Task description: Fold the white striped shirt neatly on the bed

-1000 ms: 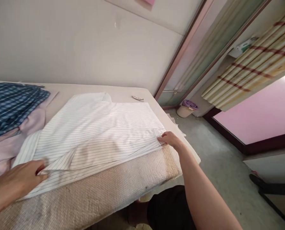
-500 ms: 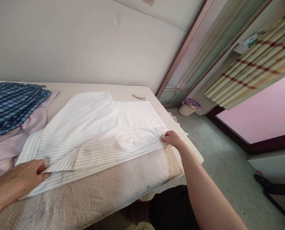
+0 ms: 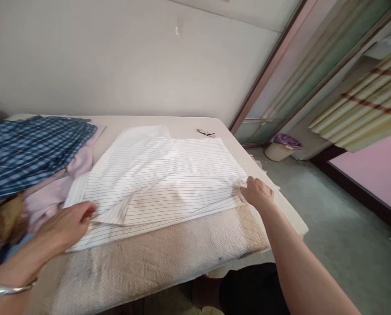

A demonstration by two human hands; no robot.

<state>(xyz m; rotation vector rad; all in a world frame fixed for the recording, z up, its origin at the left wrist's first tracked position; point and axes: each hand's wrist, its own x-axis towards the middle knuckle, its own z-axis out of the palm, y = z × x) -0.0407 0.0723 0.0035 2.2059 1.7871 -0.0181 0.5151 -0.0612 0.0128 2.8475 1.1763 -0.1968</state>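
A white shirt with thin dark stripes (image 3: pixel 182 166) lies spread and partly folded on the bed. My left hand (image 3: pixel 65 223) is closed at the shirt's near left side, its fingertips pinching at the pointed end of a folded striped flap (image 3: pixel 113 214); motion softens this area. At the near right corner, my right hand (image 3: pixel 259 191) is closed on the shirt, where the cloth bunches into small wrinkles. A silver bangle (image 3: pixel 9 288) circles my left wrist.
Left of the shirt are a blue plaid garment (image 3: pixel 34 153), pink clothing (image 3: pixel 47 197) and a brown garment (image 3: pixel 5 218). Eyeglasses (image 3: pixel 206 132) rest near the bed's far edge. A lined waste bin (image 3: pixel 279 151) stands on the floor beyond the bed (image 3: pixel 169 253).
The view has swung left, so the scene sits further right and more clothing shows. The cloth by my right hand is more bunched. The shirt otherwise lies much the same.
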